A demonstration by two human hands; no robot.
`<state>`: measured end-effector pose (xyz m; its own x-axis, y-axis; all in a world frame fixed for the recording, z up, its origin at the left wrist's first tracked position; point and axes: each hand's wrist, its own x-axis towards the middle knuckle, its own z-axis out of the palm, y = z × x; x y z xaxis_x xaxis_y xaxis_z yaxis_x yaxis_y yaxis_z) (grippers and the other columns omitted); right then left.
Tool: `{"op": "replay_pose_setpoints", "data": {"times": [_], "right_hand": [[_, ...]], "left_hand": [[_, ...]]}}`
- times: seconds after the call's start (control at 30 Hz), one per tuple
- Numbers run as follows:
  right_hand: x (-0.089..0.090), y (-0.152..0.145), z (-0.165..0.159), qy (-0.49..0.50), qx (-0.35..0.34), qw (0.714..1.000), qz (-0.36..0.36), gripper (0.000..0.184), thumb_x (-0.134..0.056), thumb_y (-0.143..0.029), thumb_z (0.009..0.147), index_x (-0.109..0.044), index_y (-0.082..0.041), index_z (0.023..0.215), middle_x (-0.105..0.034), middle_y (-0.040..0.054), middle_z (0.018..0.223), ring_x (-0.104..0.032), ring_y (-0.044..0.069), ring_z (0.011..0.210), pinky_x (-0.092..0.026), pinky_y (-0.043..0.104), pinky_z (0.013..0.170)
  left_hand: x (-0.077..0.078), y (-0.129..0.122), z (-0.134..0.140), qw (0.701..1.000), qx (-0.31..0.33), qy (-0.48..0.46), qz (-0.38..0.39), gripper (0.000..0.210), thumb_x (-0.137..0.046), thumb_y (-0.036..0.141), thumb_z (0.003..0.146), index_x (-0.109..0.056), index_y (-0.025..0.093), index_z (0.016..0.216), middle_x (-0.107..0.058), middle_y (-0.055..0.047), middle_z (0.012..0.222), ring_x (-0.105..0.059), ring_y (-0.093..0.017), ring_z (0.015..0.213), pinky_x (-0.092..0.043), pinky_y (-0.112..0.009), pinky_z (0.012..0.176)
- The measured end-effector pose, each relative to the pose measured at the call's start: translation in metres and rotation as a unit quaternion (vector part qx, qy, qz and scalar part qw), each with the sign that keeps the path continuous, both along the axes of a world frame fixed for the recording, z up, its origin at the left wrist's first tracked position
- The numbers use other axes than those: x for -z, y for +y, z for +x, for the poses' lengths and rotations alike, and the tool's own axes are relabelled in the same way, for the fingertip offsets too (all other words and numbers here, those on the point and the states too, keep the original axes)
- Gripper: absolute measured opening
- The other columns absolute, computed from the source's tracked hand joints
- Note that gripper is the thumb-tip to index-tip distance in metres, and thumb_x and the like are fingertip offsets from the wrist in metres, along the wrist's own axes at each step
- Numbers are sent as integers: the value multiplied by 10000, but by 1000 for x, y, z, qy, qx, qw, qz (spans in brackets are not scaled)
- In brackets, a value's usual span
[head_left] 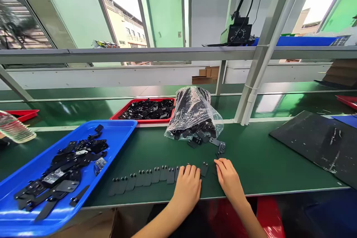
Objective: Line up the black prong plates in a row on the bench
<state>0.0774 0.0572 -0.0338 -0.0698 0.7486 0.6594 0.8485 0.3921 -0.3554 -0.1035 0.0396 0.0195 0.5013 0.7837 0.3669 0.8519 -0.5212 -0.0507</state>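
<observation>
Small black plates with raised pegs stand side by side in a long row (147, 178) on the green table. My left hand (189, 185) rests over the row's right end, its fingers bent and pressed together; whatever lies under them is hidden. Just right of those fingers sits one more black plate (204, 169). My right hand (229, 179) is closed beside it, thumb and forefinger pinched at a dark piece that is mostly covered. Beyond the hands, a clear plastic bag (195, 109) lies with its mouth towards me, and black parts (196, 140) spill out of it.
On the left a blue tray (117, 128) holds a heap of black parts. A red tray (142, 121) of black pieces stands behind. A white post (258, 55) rises at the table's back, right of the bag. A dark board (315, 141) lies on the right.
</observation>
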Motion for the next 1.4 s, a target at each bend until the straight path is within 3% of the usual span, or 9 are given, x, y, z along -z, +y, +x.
{"op": "replay_pose_setpoints", "data": {"times": [0.13,0.27,0.43,0.57,0.77,1.0,1.07,1.2,1.4], "right_hand": [[5,-14,-17,-32,-34,999,0,273,-439,-224,952,-582,-170,1178,-648,127,1069,-636,282,1008,-574,467,847],[2,-26,-24,-58,-78,995,-21,262,-477,-211,929,-592,-151,1157,-631,153,1163,-600,325,1134,-579,490,880],[-10,-35,-31,-70,-157,984,-48,233,-438,-153,925,-596,-194,1091,-638,93,1185,-590,255,1182,-546,453,980],[-15,-30,-34,-58,-194,977,-63,224,-410,-132,932,-591,-208,1039,-655,71,1133,-609,199,1156,-522,412,1021],[-16,-25,-15,-42,-183,978,-86,246,-398,-103,934,-580,-190,1075,-666,95,1135,-613,219,1163,-532,452,1002],[-29,-27,-10,-25,-222,966,-130,265,-444,-117,916,-604,-227,1096,-657,45,1206,-552,167,1247,-470,371,1077],[-27,-16,-2,-19,-178,978,-110,252,-450,-154,929,-619,-236,1099,-654,44,1218,-562,170,1235,-451,398,1095],[-13,7,23,-11,-22,997,-74,289,-422,-185,950,-611,-158,1167,-629,152,1244,-590,268,1192,-483,545,1028],[-8,-20,-1,-46,-56,994,-84,353,-432,-145,922,-599,-198,1228,-649,100,1231,-625,241,1116,-583,422,909]], "left_hand": [[17,-11,-17,997,65,16,32,281,-454,273,922,-584,163,1146,-655,-85,1153,-567,-252,1151,-328,-506,1084],[20,-12,-35,994,105,14,38,235,-418,216,931,-582,198,1099,-665,-23,1065,-555,-186,1182,-198,-461,1176],[15,-16,-51,993,102,5,50,299,-383,192,943,-565,180,1180,-672,-20,1058,-567,-175,1152,-65,-439,1207],[15,-9,-45,993,83,23,80,337,-423,311,949,-584,183,1216,-669,-29,1155,-526,-201,1216,36,-455,1205],[18,3,-25,994,50,55,85,389,-414,382,948,-618,195,1222,-629,-49,1278,-446,-260,1302,60,-537,1185],[15,-10,-44,990,117,27,78,327,-499,367,916,-642,216,1169,-649,-13,1230,-366,-245,1351,35,-537,1192],[14,-12,-49,990,118,6,72,322,-522,364,907,-643,219,1167,-656,-11,1209,-367,-243,1351,17,-532,1196],[12,-9,-40,990,128,-14,63,324,-546,379,897,-642,233,1169,-640,1,1245,-385,-248,1337,30,-538,1194],[19,-3,-17,992,114,-29,46,324,-504,391,909,-647,225,1147,-660,-13,1212,-400,-250,1327,63,-543,1190]]}}
